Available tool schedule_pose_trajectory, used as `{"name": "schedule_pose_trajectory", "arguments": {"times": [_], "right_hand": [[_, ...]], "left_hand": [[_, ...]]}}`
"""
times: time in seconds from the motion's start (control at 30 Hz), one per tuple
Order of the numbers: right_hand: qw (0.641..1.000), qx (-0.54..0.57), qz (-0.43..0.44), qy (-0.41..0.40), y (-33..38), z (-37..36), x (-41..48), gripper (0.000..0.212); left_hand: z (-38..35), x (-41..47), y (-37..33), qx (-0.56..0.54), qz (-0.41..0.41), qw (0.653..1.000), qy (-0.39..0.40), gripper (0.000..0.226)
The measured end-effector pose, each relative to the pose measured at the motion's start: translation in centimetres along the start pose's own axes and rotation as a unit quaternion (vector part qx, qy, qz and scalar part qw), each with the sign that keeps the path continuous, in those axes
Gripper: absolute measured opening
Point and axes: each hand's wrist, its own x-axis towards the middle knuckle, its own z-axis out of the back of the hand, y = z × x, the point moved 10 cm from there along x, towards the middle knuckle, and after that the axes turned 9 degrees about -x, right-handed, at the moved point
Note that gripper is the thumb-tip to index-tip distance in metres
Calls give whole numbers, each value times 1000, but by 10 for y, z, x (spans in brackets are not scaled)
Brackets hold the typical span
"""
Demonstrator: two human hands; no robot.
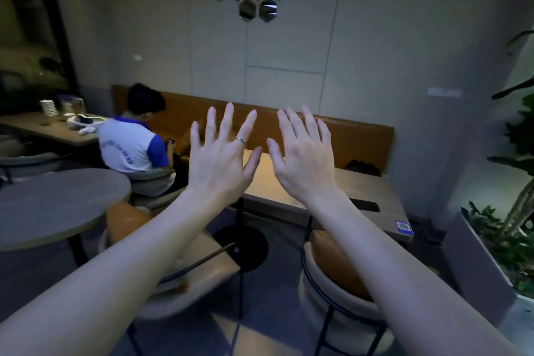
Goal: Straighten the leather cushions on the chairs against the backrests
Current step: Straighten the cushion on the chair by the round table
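My left hand (221,153) and my right hand (303,153) are raised side by side in front of me, fingers spread, palms away, holding nothing. A ring sits on one finger of the left hand. Below my left forearm stands a chair (208,263) with a tan leather cushion (127,222) lying tilted near its left side. Below my right forearm a round-backed chair (326,292) holds another tan leather cushion (338,266) resting against its backrest. Both hands are well above and apart from the cushions.
A rectangular table (372,196) with a dark phone (365,205) stands behind the chairs. An orange bench (355,139) runs along the wall. A person in a white and blue shirt (130,144) sits at left. A round table (49,205) is near left, a planter (485,263) at right.
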Motion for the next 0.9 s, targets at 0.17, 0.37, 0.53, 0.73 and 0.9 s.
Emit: {"name": "schedule_pose_trajectory", "arguments": {"times": [0.17,0.37,0.53,0.73,0.9], "right_hand": [[999,38,5,-31,61,18,25,63],[998,61,30,-5,128,-2,44,66],[994,94,55,8,183,-30,57,68],[988,127,74,42,243,-91,63,70],[980,158,83,83,290,-162,63,71]], "left_hand": [[70,-1,69,16,45,997,-54,67],[108,-11,146,61,90,992,-71,68],[122,-20,204,80,120,985,-94,69],[109,-44,275,114,164,977,-70,68],[83,-61,343,139,204,968,-37,66]]}}
